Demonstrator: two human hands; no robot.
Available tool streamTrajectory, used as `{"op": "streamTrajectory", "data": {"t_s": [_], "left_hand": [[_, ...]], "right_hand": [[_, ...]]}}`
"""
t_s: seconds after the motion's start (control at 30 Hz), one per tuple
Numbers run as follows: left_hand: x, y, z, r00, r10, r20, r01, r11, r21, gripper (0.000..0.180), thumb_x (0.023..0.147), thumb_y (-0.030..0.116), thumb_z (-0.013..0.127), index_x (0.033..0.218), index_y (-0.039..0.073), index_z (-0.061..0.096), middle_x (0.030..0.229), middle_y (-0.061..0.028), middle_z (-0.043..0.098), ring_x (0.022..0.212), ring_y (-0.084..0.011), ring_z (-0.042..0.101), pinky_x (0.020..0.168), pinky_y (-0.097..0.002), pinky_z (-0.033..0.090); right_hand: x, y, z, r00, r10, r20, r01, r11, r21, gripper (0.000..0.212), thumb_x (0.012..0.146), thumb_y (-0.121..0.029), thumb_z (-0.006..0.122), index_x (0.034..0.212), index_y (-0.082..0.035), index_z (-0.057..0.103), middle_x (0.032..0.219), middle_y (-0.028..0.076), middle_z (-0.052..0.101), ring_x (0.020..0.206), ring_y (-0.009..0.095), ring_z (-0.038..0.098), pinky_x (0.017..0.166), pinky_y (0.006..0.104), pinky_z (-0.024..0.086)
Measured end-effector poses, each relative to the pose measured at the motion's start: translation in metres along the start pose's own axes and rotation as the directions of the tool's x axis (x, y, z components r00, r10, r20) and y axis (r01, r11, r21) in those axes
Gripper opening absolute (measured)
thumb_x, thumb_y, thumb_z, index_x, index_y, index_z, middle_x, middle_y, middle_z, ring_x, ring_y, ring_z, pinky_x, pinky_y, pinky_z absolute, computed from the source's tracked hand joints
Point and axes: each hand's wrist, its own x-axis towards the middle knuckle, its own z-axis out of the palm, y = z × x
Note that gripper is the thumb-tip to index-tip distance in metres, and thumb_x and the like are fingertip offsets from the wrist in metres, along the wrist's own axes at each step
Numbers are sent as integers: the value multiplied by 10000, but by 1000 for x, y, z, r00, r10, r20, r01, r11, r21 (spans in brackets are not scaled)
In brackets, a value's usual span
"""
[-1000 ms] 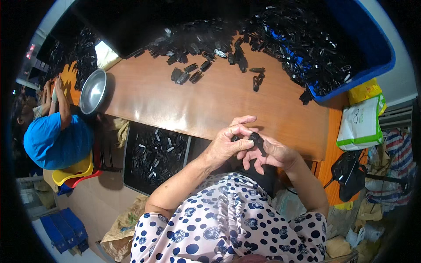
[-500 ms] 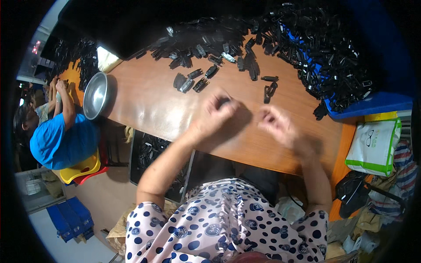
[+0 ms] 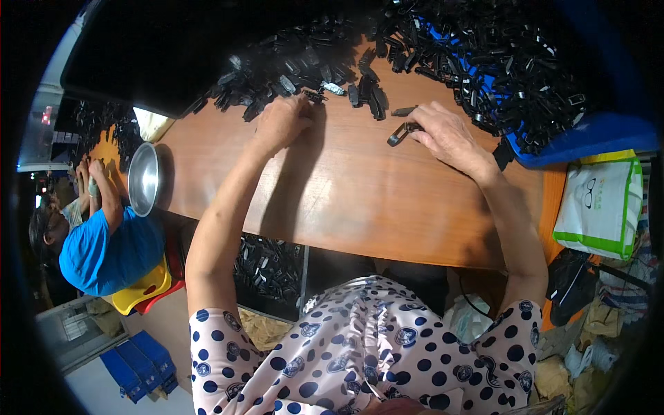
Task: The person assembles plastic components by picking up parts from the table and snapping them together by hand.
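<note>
My left hand reaches to the near edge of a loose pile of small black clip-like parts, some with silvery faces. Its fingers curl downward beside a few of these parts, and the fingertips are hidden behind the hand. Further right on the brown table, my right hand pinches the end of one black clip-like part between thumb and fingers. Another dark part lies by its fingertips. Between the hands, several black parts lie close together.
A blue tray heaped with black parts stands at the far right. A metal bowl sits at the table's left end, near a person in a blue shirt. A white-and-green bag is at right; below the table, a bin of parts.
Both hands have moved forward and apart: the left to the pile's edge, the right onto the loose parts, one of which it now pinches. The separate parts near the left hand no longer show.
</note>
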Motion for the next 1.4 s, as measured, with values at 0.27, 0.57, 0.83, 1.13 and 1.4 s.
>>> {"op": "streamTrajectory", "data": {"t_s": [0.27,0.57,0.83,1.13,1.4], "left_hand": [[-64,57,-13,995,54,82,56,379,-924,340,816,74,707,1140,61,606,951,-4,622,794,-90,593,696,-237,519],[-163,121,16,991,114,-62,-83,182,-980,234,818,108,732,1014,45,622,824,31,583,736,-33,504,676,-185,426],[-189,128,0,897,328,-298,-412,369,-833,202,848,129,690,1000,14,620,963,-72,656,896,-159,612,784,-285,482],[-213,139,-6,829,403,-388,-559,595,-577,178,795,105,711,917,10,621,822,-95,644,682,-215,633,596,-294,487],[-234,141,1,830,438,-345,-557,620,-553,158,771,85,717,878,20,620,735,-102,623,612,-243,609,561,-305,474]], "right_hand": [[-37,-83,-7,879,421,224,-400,395,827,224,991,-217,476,1139,-49,470,899,12,580,701,47,497,588,187,397],[-75,-162,-30,891,304,337,-372,64,926,146,961,-173,549,1071,-85,512,858,29,617,653,28,465,514,132,315],[-98,-176,-38,860,270,433,-476,116,872,178,923,-195,610,1029,-71,539,779,0,599,629,24,446,545,162,341],[-110,-190,-48,789,325,521,-601,236,764,151,925,-193,612,971,-71,537,758,4,621,581,6,460,482,135,311],[-123,-187,-24,663,265,700,-729,13,685,174,922,-210,618,946,-57,540,767,33,647,598,32,527,424,135,341]]}}
